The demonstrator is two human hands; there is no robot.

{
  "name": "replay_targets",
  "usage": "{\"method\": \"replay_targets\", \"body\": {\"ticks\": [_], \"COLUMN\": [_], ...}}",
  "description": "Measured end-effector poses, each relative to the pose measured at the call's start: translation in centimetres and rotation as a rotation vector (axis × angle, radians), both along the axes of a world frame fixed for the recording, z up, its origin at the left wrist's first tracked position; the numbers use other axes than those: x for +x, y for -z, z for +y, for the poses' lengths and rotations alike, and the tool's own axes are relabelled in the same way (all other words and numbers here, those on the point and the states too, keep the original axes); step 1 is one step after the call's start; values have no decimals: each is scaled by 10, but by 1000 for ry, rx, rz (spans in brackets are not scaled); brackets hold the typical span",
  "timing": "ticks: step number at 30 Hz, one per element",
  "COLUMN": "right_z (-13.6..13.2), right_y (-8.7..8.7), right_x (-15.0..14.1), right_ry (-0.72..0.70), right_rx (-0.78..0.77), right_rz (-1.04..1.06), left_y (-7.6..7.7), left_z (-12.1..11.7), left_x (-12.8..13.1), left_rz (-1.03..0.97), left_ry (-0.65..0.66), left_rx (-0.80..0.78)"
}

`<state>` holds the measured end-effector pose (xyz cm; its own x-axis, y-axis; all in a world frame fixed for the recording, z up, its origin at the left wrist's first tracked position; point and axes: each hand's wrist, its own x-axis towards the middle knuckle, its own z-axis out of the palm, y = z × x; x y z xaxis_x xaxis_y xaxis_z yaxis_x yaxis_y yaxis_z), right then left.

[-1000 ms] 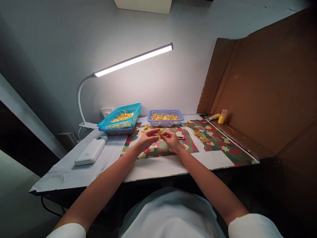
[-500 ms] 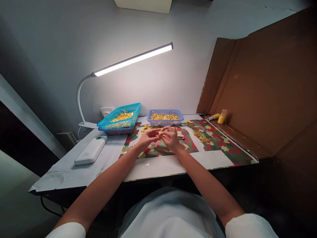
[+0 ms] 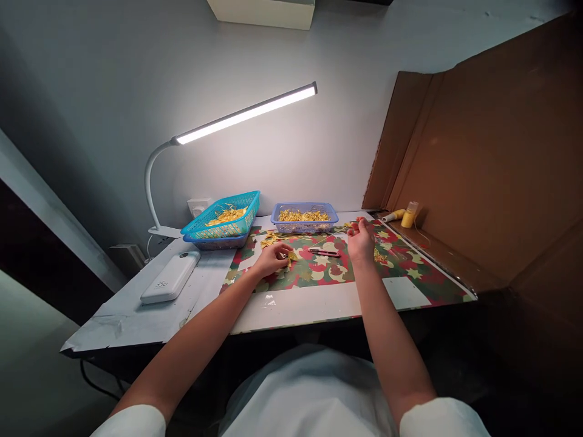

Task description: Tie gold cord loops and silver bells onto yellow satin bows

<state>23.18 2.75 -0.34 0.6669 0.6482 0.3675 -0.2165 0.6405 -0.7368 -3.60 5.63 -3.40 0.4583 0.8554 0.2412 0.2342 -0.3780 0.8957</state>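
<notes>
My left hand (image 3: 272, 260) rests low over the camouflage-patterned sheet (image 3: 334, 273), thumb and fingers closed on a small yellow piece (image 3: 292, 257) whose exact kind is unclear. Farther right, my right hand (image 3: 362, 243) is raised with its fingertips pinched. A thin yellow cord (image 3: 334, 232) runs from those fingertips toward the left. Between the hands lies a slim pink and dark tool (image 3: 324, 252). Behind my left hand is a small heap of yellow strips (image 3: 272, 238). Partly covered by my right wrist, tiny gold pieces (image 3: 379, 256) lie on the sheet.
A blue-purple basket (image 3: 304, 227) and a tilted turquoise basket (image 3: 218, 229), stacked on another, hold yellow strips. At left are a white power bank (image 3: 170, 278) and a clamped lamp (image 3: 246, 114). Yellow-capped bottles (image 3: 409, 215) stand by the cardboard wall (image 3: 492, 152).
My hands were together over the sheet and have parted. The right moved right and up, drawing a yellow cord; the left stayed near its place, slightly lower. The slim tool is now uncovered.
</notes>
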Motion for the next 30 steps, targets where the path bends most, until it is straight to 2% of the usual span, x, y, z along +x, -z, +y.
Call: {"method": "replay_targets", "body": {"ticks": [3, 8, 12, 15, 19, 24, 30], "right_z": [-1, -6, -10, -12, -13, -15, -15], "right_y": [-1, -6, -10, -10, -3, 14, 24], "right_x": [6, -1, -9, -18, -42, -79, -88], "right_ry": [-18, -91, -171, -240, -357, -500, -539], "right_rx": [16, 44, 37, -2, -97, -229, -300], "right_rz": [77, 107, 43, -53, -246, -520, -706], "left_y": [0, -5, -15, -19, -16, -17, -22], "left_z": [-1, -5, -1, 2, 2, -3, -9], "left_x": [1, -2, -14, -19, -16, -10, -6], "left_rz": [61, 127, 142, 179, 209, 135, -6], "left_ry": [-3, -8, -86, -79, -34, -37, -29], "left_rx": [51, 132, 227, 251, 219, 115, -39]}}
